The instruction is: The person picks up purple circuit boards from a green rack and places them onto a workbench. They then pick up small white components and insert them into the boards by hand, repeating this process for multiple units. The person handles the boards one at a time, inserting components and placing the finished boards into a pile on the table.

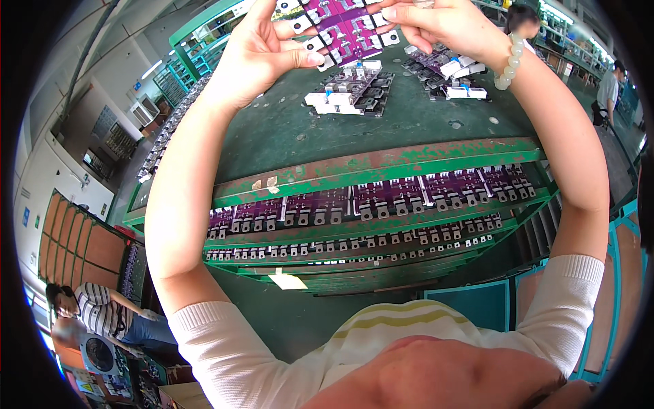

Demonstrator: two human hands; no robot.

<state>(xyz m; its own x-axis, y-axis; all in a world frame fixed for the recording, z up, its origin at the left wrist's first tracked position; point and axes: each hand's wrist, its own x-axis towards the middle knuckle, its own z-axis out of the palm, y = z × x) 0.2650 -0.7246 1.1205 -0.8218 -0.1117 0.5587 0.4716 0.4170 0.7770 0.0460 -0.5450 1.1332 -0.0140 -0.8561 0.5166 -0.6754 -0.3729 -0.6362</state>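
Both arms reach up over the green tabletop. Between the hands is a purple circuit board with silver metal parts and black-and-white tabs along its sides; its top runs out of the picture. My left hand grips the board's left edge, thumb on the near tab and fingers behind. At the right edge, my right hand pinches the board with thumb and fingertips. Just below it, a stack of similar boards with white and blue parts lies on the table. A second stack sits to its right, under my right hand.
The green metal table has a worn front edge. Shelves beneath hold rows of purple boards. More parts line the table's left side. A person in a striped shirt is at lower left; others stand far right.
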